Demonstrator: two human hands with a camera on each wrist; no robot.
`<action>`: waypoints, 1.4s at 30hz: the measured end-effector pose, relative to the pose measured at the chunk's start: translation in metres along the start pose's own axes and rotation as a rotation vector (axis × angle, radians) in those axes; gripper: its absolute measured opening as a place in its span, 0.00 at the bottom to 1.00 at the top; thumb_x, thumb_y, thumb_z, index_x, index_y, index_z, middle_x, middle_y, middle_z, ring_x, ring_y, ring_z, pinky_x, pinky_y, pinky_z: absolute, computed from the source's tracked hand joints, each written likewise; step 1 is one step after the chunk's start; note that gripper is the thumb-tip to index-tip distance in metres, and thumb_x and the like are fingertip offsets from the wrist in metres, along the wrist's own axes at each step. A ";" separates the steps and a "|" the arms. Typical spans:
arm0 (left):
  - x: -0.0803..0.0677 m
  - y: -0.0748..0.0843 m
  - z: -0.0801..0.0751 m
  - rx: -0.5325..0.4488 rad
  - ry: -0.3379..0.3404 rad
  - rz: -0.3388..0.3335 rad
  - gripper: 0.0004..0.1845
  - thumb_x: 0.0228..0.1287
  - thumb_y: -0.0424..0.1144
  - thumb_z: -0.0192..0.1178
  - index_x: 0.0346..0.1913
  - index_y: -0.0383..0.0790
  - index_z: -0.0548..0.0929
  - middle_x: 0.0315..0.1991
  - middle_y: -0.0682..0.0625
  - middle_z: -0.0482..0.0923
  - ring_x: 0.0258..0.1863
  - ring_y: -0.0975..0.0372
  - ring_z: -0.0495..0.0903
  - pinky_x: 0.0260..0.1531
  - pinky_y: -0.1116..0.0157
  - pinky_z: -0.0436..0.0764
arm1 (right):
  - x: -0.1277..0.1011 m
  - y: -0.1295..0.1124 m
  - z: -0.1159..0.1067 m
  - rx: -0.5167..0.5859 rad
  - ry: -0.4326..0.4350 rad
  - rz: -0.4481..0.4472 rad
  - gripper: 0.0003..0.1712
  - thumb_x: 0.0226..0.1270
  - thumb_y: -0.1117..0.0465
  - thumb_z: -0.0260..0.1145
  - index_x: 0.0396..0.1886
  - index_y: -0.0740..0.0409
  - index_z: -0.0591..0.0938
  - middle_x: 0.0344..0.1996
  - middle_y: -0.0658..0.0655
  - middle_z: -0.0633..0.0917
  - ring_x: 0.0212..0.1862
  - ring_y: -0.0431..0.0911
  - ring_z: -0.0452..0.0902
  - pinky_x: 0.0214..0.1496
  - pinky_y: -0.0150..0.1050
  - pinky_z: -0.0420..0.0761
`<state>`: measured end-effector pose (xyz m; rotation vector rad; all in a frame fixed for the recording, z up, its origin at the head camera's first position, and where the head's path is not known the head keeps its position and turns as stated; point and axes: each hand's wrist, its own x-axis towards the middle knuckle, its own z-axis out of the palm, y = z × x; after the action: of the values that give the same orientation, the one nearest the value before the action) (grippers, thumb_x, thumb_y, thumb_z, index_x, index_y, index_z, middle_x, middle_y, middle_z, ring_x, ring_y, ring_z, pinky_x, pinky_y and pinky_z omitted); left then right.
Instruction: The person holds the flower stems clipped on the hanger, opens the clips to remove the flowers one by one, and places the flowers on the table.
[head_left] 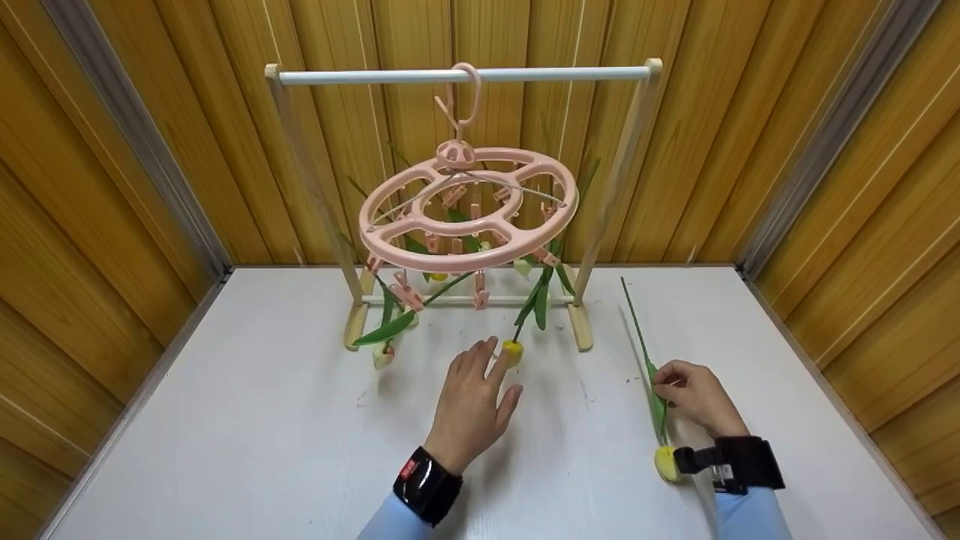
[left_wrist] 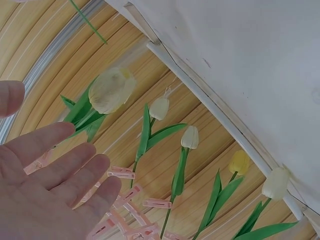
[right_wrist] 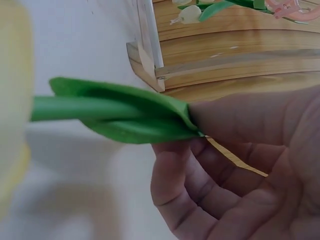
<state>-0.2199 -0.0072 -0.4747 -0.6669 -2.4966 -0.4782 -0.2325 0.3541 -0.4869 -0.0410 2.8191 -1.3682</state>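
A pink round clip hanger [head_left: 469, 210] hangs from the white rail of a wooden rack [head_left: 465, 75]. Several artificial tulips hang head-down from its clips [left_wrist: 120, 173]. My left hand [head_left: 472, 401] is open, fingers straight, its fingertips right by a hanging yellow tulip head [head_left: 512, 352], seen also as a pale tulip head [left_wrist: 111, 90] in the left wrist view. My right hand [head_left: 694, 394] pinches the green stem and leaf [right_wrist: 120, 115] of a loose yellow tulip [head_left: 666, 463] lying on the white table [head_left: 262, 420].
Wooden panel walls close in the table on three sides. The rack's feet [head_left: 580, 326] stand at the back centre. More tulip heads [left_wrist: 190, 136] dangle under the hanger.
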 end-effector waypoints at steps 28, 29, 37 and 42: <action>-0.001 -0.002 -0.002 -0.005 0.026 0.020 0.26 0.71 0.48 0.65 0.65 0.39 0.80 0.67 0.39 0.75 0.66 0.47 0.75 0.65 0.48 0.73 | -0.004 0.010 -0.013 0.074 -0.298 -0.021 0.24 0.76 0.59 0.64 0.61 0.75 0.78 0.55 0.74 0.82 0.42 0.52 0.84 0.40 0.41 0.84; -0.001 -0.002 -0.002 -0.003 0.026 0.020 0.26 0.71 0.48 0.65 0.66 0.39 0.80 0.67 0.39 0.75 0.66 0.47 0.75 0.65 0.48 0.73 | -0.004 0.009 -0.013 0.075 -0.300 -0.016 0.25 0.76 0.59 0.64 0.62 0.75 0.78 0.55 0.73 0.82 0.41 0.52 0.83 0.40 0.41 0.84; 0.000 -0.004 -0.003 0.001 0.015 0.016 0.25 0.73 0.50 0.63 0.66 0.39 0.80 0.67 0.39 0.75 0.66 0.48 0.74 0.65 0.48 0.73 | -0.007 0.003 -0.017 0.039 -0.280 -0.026 0.23 0.76 0.60 0.63 0.62 0.73 0.79 0.53 0.71 0.84 0.40 0.53 0.82 0.39 0.41 0.84; 0.001 -0.005 -0.004 -0.004 0.008 0.009 0.25 0.73 0.50 0.63 0.66 0.39 0.80 0.68 0.39 0.75 0.67 0.48 0.74 0.66 0.49 0.72 | -0.010 -0.004 -0.020 0.005 -0.249 -0.025 0.24 0.77 0.59 0.62 0.62 0.73 0.79 0.53 0.70 0.84 0.42 0.53 0.84 0.42 0.45 0.84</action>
<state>-0.2212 -0.0127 -0.4717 -0.6758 -2.4848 -0.4818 -0.2229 0.3674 -0.4717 -0.2304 2.6174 -1.2750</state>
